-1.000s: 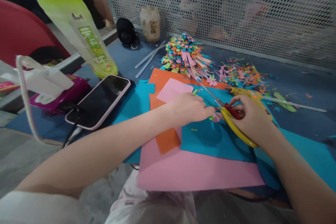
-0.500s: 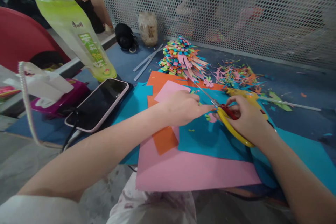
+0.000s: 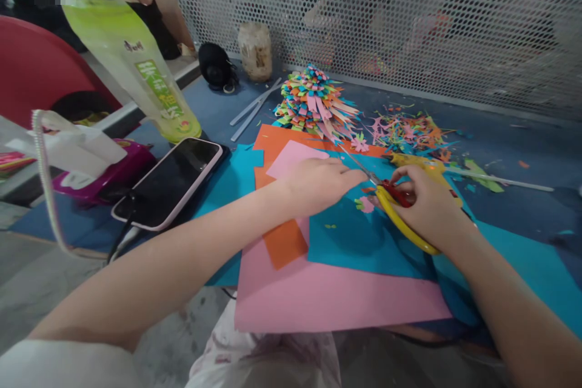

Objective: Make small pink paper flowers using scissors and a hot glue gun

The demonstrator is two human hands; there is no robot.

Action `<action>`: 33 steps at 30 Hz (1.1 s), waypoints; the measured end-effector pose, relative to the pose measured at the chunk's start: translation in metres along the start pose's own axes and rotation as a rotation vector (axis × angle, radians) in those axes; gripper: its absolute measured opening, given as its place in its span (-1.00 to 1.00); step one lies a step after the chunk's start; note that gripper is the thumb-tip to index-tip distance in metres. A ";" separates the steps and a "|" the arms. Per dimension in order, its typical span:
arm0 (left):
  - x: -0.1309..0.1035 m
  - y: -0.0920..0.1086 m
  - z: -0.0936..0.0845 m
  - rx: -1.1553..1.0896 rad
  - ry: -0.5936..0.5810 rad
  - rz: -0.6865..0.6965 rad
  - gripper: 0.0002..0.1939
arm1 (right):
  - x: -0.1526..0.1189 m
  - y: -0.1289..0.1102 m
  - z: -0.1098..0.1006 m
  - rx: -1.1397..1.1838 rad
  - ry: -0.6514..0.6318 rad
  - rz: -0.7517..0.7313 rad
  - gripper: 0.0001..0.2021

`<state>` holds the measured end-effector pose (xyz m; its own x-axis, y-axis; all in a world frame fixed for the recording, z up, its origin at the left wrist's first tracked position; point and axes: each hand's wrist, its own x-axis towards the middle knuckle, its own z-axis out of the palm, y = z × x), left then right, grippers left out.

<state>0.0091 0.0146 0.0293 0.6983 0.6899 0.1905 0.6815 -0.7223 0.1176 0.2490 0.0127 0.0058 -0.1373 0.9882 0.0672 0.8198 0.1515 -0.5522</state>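
My right hand (image 3: pixel 425 203) grips scissors with one yellow and one red handle (image 3: pixel 402 218). Their blades point up and left over the blue paper (image 3: pixel 364 242). Just left of the blades, my left hand (image 3: pixel 321 185) rests low with its fingers curled together; anything between them is hidden. A small pink and green paper flower (image 3: pixel 365 204) lies under the scissors, and another paper flower (image 3: pixel 359 143) sits beyond the blades. Close to my left hand are a pink paper piece (image 3: pixel 293 157) and an orange piece (image 3: pixel 285 244).
Behind stands a cone of colourful paper fringe (image 3: pixel 316 100), beside a heap of paper scraps (image 3: pixel 411 132). A yellow glue gun (image 3: pixel 421 163) lies by my right hand. At left are a phone (image 3: pixel 170 182), a drink bottle (image 3: pixel 150 79) and a tissue box (image 3: pixel 102 176).
The outstretched finger of my left hand has drawn back slightly from the scissors. My right hand keeps its hold on the scissors, nearly still.
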 end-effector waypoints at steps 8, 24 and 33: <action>0.003 -0.007 0.005 -0.999 0.370 -0.278 -0.84 | 0.000 -0.009 -0.004 0.121 0.034 0.001 -0.53; 0.008 -0.005 0.002 -1.843 0.599 -0.453 -0.76 | -0.008 -0.008 -0.010 0.274 -0.085 -0.142 -0.59; 0.007 -0.003 0.002 -1.891 0.583 -0.460 -0.76 | -0.010 -0.008 -0.011 0.283 -0.119 -0.134 -0.60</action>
<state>0.0123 0.0219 0.0285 0.1732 0.9841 0.0385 -0.5529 0.0648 0.8307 0.2498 0.0014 0.0191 -0.3113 0.9480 0.0659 0.6058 0.2514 -0.7548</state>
